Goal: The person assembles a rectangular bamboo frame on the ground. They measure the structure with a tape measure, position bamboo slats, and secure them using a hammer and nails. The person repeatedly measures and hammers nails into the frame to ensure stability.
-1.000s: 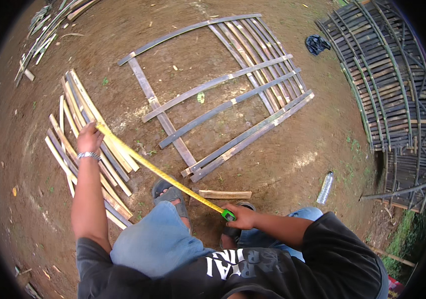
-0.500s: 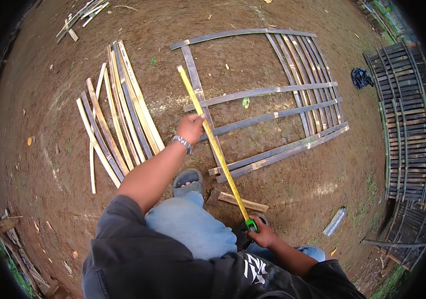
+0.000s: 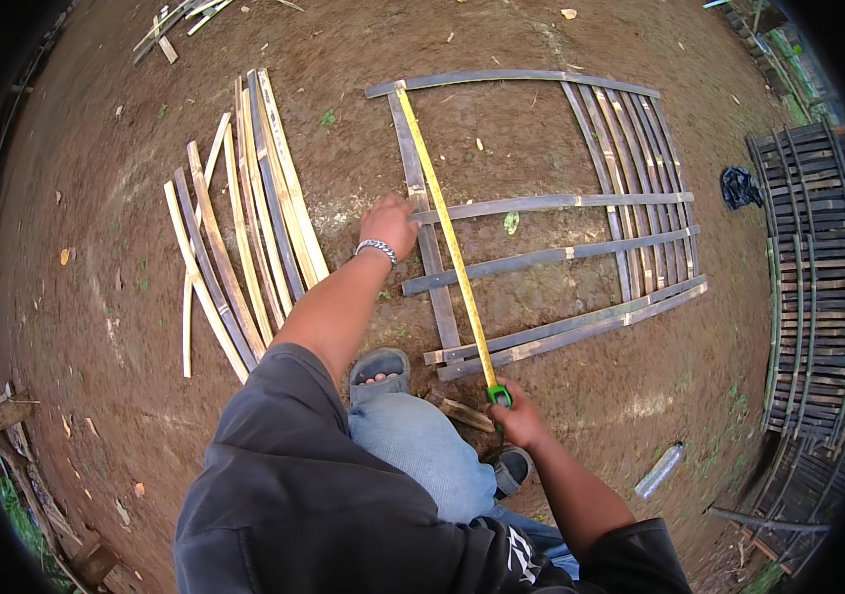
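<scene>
Left hand (image 3: 390, 224) stretched far forward, palm down; right hand (image 3: 518, 424) low, fingers closed.

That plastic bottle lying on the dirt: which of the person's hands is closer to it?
The right hand. It grips the tape measure by its green case just left of the plastic bottle. The left hand is far up-left, pressing on the bamboo frame.

- Long yellow measuring tape (image 3: 447, 238): thin, smooth blade with a slight sheen; its green case (image 3: 499, 396) looks like glossy plastic.
- Grey slatted bamboo frame (image 3: 541, 259): weathered, matt, dull strips.
- Pale split bamboo strips (image 3: 244, 223): dry, fibrous, matt, some tan, some grey.
- Bare brown earth ground (image 3: 96, 198): rough, crumbly, matt.
- Silver chain wrist bracelet (image 3: 378, 247): shiny metal.
- Clear plastic bottle (image 3: 659, 471): glossy.
- Grey sandal (image 3: 378, 368): matt, rubbery.
</scene>
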Demonstrator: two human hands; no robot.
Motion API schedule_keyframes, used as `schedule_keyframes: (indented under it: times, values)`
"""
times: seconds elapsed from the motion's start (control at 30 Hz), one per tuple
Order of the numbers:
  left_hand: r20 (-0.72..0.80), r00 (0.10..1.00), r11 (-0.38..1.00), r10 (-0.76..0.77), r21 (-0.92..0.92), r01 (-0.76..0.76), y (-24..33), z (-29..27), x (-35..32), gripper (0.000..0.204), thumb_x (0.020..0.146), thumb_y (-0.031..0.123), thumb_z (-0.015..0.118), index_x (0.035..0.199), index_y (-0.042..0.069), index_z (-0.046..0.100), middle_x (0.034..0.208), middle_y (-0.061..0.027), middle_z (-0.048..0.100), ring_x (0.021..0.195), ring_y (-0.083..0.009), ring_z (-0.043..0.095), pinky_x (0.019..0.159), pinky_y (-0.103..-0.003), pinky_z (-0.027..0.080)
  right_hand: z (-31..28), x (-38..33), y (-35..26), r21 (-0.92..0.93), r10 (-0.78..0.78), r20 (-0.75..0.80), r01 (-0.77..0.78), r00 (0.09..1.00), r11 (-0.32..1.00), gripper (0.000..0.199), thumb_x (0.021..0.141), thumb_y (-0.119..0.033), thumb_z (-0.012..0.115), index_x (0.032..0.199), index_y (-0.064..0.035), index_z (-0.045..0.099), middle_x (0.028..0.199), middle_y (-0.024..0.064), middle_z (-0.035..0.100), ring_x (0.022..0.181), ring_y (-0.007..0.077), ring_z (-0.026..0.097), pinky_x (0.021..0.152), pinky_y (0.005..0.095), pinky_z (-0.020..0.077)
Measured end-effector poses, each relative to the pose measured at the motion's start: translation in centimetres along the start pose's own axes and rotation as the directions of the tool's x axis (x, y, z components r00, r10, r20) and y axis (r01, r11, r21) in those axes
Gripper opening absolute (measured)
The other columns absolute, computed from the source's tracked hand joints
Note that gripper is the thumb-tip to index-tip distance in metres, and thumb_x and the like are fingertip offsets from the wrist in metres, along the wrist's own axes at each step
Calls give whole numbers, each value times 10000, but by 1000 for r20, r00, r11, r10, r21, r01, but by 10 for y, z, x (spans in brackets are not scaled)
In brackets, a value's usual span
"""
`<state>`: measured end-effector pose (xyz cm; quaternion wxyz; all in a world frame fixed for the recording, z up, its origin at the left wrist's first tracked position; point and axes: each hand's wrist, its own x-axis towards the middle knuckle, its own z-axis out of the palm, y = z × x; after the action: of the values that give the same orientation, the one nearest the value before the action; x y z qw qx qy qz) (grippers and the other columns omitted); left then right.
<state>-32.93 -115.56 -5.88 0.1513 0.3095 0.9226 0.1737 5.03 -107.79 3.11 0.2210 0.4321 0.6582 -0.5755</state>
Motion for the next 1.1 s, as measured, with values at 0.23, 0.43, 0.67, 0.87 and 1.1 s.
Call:
schedule_keyframes:
  times: [0.23,0.43,0.67,0.87,1.1]
  values:
    - [101,994,999,45,-9,-44,5,-6,2,369,925,285,676,1273,162,685,1252,-112,643,1259,-300,553,1094,-479,385,5,57,12,116,-29,-20,31,999,993,595,834,-211,726,1371,-62,518,996,93,644,881,194,615,819,346,511]
    - [114,992,999,48,-6,-48,-2,-6,1,343,933,281,670,1254,164,696,1233,-103,652,1236,-283,570,1083,-472,389,13,48,-17,206,136,39,-141,990,968,615,836,-219,731,1392,-92,502,977,95,639,824,202,639,735,368,547]
    - [148,986,997,77,6,-79,4,-6,7,344,943,297,657,1262,177,700,1218,-98,665,1214,-282,587,1073,-473,397,16,56,15,29,45,-26,-44,999,999,656,836,-265,732,1423,-133,469,992,147,665,799,207,667,651,390,558]
    - [121,990,996,77,26,-80,-5,-3,4,338,949,318,647,1257,191,707,1191,-93,672,1193,-274,599,1056,-462,409,28,52,6,-48,26,-33,-27,999,998,658,849,-317,724,1435,-172,465,973,182,682,786,291,695,714,405,557]
    - [107,989,995,100,15,-103,-2,1,3,325,949,324,654,1241,194,718,1177,-77,677,1173,-265,605,1047,-456,417,28,52,17,-111,-53,-53,47,997,993,675,867,-332,721,1460,-167,444,1088,207,675,914,314,691,812,399,547]
